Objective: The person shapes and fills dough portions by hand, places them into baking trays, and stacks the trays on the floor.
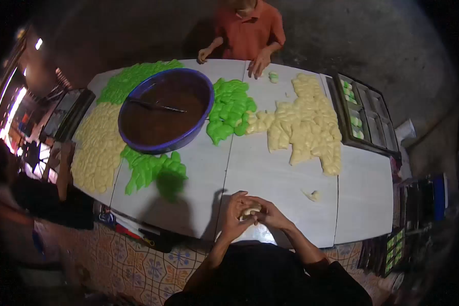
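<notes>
Near the table's front edge, a pale piece of dough (249,211) sits between my two hands. My left hand (233,217) is cupped around its left side, fingers curled. From the right, my right hand (271,215) closes over it with thumb and fingertips touching the dough. The fingers hide much of the piece. A small scrap of cream dough (313,195) lies on the white table (275,178) to the right of my hands. Farther back is a spread of cream dough pieces (306,127), touching a patch of green dough pieces (229,109).
A purple basin (166,148) of brown filling holds a long utensil (158,106). More green dough (153,169) and cream dough (99,148) surround it. A tray (367,112) with green-and-white pieces stands at right. A co-worker in an orange shirt (250,33) stands opposite; another person (51,196) is at left.
</notes>
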